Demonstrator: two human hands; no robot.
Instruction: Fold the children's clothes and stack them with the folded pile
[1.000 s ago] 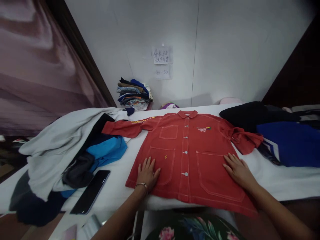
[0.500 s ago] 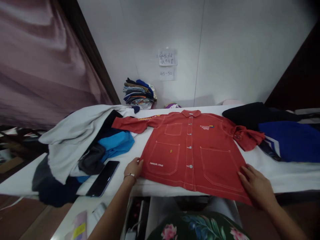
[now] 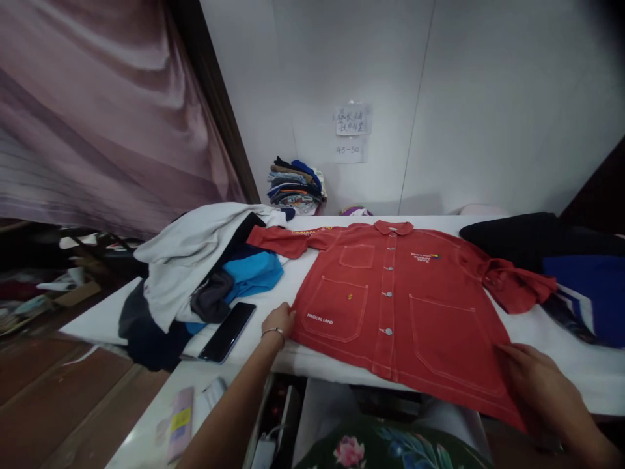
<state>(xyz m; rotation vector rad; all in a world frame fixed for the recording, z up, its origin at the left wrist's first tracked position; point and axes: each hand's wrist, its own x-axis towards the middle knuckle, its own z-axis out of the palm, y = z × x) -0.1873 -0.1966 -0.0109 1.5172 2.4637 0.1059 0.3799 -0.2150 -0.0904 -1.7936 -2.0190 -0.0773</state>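
My left hand and right hand, well apart, meet opposite lower edges of a red button-front jacket lying flat on a white table; any grip is unclear.

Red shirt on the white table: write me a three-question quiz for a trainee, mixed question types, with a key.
1. True or false: the black smartphone lies beside the red button-front shirt, not on it.
2. Multiple choice: what does the right hand touch? A the shirt's hem; B the smartphone; C the paper note on the wall.
3. Fill in the blank: the white lettering on the pocket nearest the left hand reads ____.

Key: 1 true; 2 A; 3 MAGICAL LAND.
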